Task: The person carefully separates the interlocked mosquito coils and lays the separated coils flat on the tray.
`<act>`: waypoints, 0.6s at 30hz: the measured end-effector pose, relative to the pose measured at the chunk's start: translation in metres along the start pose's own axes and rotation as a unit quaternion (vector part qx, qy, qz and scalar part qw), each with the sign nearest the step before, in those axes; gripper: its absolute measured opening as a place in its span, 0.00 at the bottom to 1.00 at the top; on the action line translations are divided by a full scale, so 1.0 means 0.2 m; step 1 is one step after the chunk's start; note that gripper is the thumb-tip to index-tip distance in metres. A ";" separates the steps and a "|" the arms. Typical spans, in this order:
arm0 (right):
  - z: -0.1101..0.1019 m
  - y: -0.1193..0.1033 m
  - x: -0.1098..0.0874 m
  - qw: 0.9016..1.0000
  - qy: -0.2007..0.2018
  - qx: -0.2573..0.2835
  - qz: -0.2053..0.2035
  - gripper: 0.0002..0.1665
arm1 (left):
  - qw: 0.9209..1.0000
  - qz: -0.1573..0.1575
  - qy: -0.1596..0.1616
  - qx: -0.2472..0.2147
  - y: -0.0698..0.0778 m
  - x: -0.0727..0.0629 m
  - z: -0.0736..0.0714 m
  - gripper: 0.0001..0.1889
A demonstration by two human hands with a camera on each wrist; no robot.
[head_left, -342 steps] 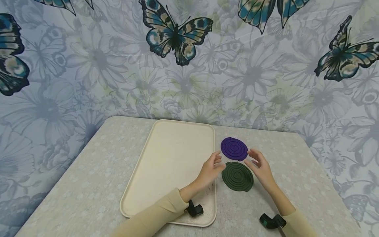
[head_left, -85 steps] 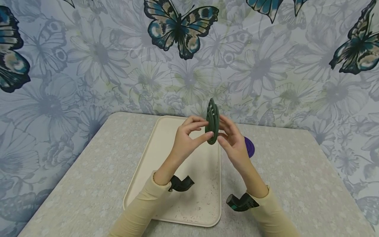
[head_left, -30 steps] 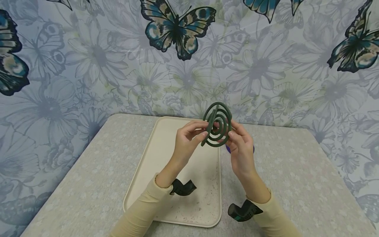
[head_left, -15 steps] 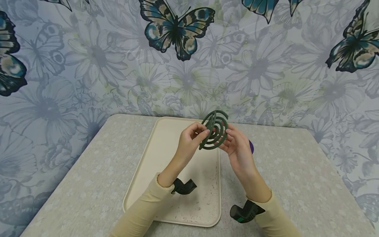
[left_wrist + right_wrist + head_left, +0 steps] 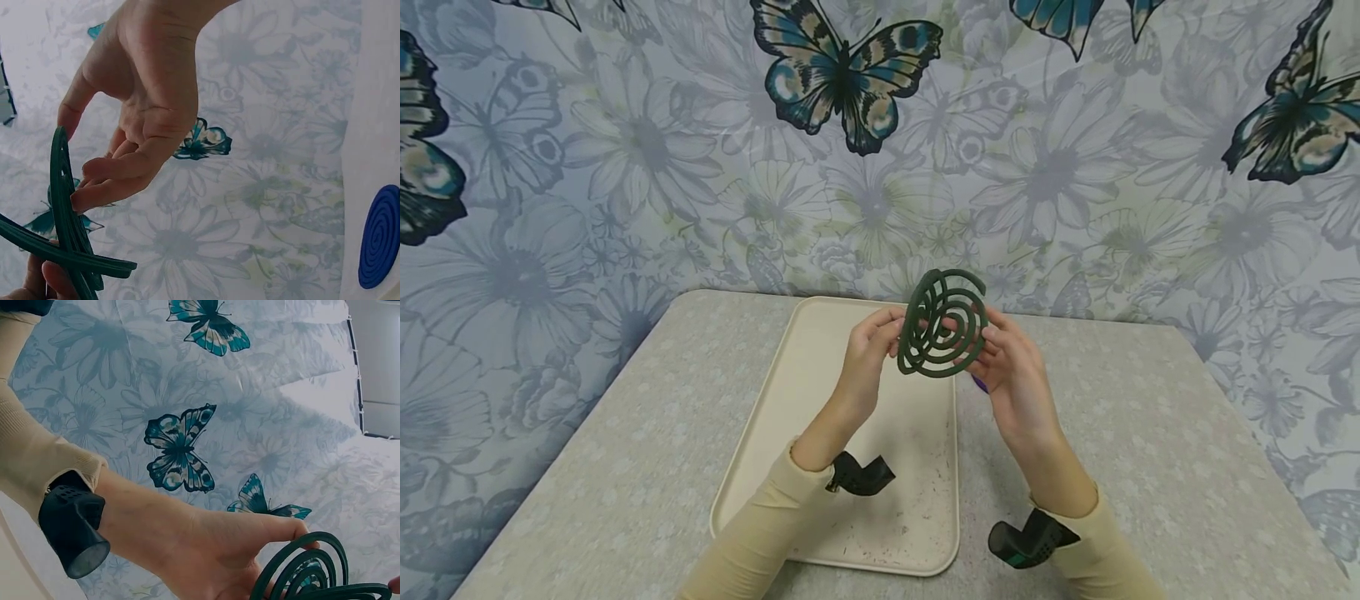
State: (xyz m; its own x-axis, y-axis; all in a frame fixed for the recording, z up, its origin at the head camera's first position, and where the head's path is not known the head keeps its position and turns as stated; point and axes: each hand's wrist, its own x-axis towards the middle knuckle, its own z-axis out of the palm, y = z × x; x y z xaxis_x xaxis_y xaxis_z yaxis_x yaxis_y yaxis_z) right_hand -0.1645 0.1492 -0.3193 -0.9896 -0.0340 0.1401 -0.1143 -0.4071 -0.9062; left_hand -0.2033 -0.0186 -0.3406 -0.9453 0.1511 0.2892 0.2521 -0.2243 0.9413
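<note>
A green mosquito coil [image 5: 946,332], a pair of spirals partly spread apart, is held up above the tray [image 5: 835,417] between both hands. My left hand [image 5: 863,362] pinches its left edge; in the left wrist view the thumb lies against the rim and the two green spirals [image 5: 61,187] cross each other. On the other side my right hand [image 5: 1017,387] grips the right edge, thumb in front. A purple mosquito coil [image 5: 980,383] lies on the table, mostly hidden behind the right hand; its whole spiral [image 5: 379,237] shows in the left wrist view.
The cream tray has dark crumbs near its front right corner. It stands on a pale patterned tablecloth [image 5: 1120,433]. A butterfly-printed cloth [image 5: 850,217] hangs behind the table. Black wrist cameras [image 5: 1033,540] sit on both wrists.
Earlier the green coil lay flat on the table beside the purple one. Both hands have lifted it and turned it to face the head camera; its spirals have spread, and the left hand has shifted slightly left.
</note>
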 end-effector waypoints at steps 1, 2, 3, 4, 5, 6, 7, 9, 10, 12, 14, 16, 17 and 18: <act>0.00 0.00 0.00 1.000 0.000 0.006 -0.002 0.25 | 1.000 -0.002 -0.001 -0.007 0.00 0.00 0.00 0.20; 0.00 -0.01 -0.01 1.000 0.001 0.011 -0.004 0.24 | 1.000 -0.003 -0.003 -0.016 0.00 0.00 -0.01 0.21; 0.00 -0.01 -0.01 1.000 0.001 0.016 -0.005 0.24 | 1.000 -0.005 -0.005 -0.024 0.00 0.00 -0.01 0.20; 0.01 -0.01 -0.01 1.000 0.001 0.019 -0.006 0.24 | 0.999 -0.006 -0.007 -0.033 0.00 0.00 -0.01 0.20; 0.01 -0.01 -0.02 1.000 -0.001 0.023 -0.006 0.23 | 0.999 -0.007 -0.007 -0.040 0.00 0.00 -0.02 0.20; 0.01 -0.01 -0.02 1.000 -0.001 0.023 -0.005 0.23 | 0.999 -0.008 -0.008 -0.045 0.00 0.00 -0.01 0.19; 0.01 -0.01 -0.02 1.000 -0.001 0.021 -0.003 0.23 | 0.999 -0.006 -0.009 -0.046 0.00 -0.01 -0.01 0.17; 0.02 -0.01 -0.02 1.000 -0.001 0.015 0.001 0.23 | 0.999 0.005 -0.012 -0.045 0.00 -0.01 0.00 0.15; 0.02 -0.01 -0.03 1.000 -0.003 0.013 0.002 0.22 | 0.999 0.016 -0.016 -0.041 -0.01 -0.01 0.00 0.13; 0.03 0.00 -0.03 1.000 -0.003 0.003 0.004 0.21 | 0.998 0.043 -0.030 -0.037 -0.02 -0.02 0.01 0.09; 0.04 0.00 -0.03 1.000 -0.002 -0.003 0.005 0.21 | 0.996 0.071 -0.047 -0.037 -0.03 -0.02 0.01 0.10; 0.04 -0.01 -0.03 1.000 -0.002 -0.005 0.004 0.22 | 0.993 0.089 -0.066 -0.041 -0.03 -0.02 0.01 0.13; 0.04 -0.01 -0.03 1.000 -0.001 -0.008 0.004 0.23 | 0.992 0.090 -0.076 -0.043 -0.03 -0.01 0.01 0.13; 0.05 -0.01 -0.04 1.000 0.001 -0.010 0.004 0.24 | 0.992 0.088 -0.082 -0.042 -0.03 -0.01 0.01 0.15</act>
State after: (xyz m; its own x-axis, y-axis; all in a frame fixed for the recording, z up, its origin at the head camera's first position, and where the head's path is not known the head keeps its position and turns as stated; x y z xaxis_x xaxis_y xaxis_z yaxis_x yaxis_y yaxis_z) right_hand -0.1564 0.1418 -0.3145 -0.9906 -0.0356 0.1320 -0.1079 -0.3893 -0.9148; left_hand -0.2024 -0.0154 -0.3475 -0.8399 0.2555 0.4788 0.3859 -0.3391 0.8580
